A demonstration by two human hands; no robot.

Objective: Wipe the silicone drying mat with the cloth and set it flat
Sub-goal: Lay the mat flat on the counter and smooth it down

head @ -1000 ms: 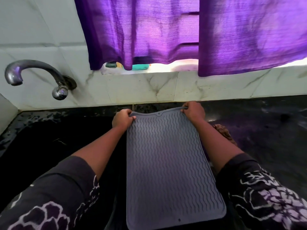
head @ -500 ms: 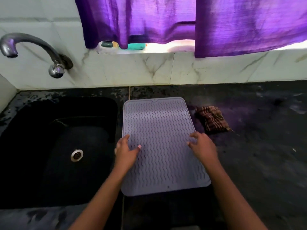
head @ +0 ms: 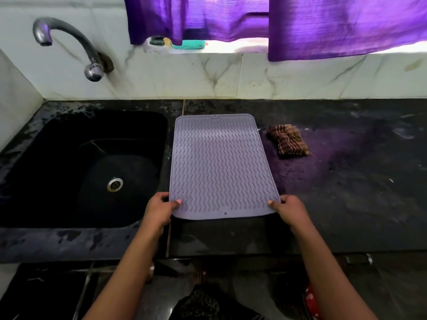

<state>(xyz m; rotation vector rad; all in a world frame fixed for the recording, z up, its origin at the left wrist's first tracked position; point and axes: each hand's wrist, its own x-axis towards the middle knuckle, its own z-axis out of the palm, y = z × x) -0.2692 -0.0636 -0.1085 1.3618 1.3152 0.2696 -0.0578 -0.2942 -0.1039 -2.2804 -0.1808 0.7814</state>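
The grey silicone drying mat [head: 219, 165], ribbed with wavy lines, lies lengthwise on the black counter [head: 346, 192] just right of the sink. My left hand [head: 161, 210] pinches its near left corner, thumb on top. My right hand [head: 290, 210] grips the near right corner the same way. The near edge curves up slightly between my hands. A folded brown striped cloth [head: 288, 140] rests on the counter just right of the mat's far half, apart from both hands.
A black sink [head: 69, 169] with a metal drain lies to the left, under a curved wall tap [head: 69, 42]. White marble tiles back the counter. Purple curtains [head: 277, 19] hang over the window sill. The counter's front edge runs below my wrists.
The mat went from being held by its far corners to lying on the counter. My hands slid back along it and now grip its near corners.
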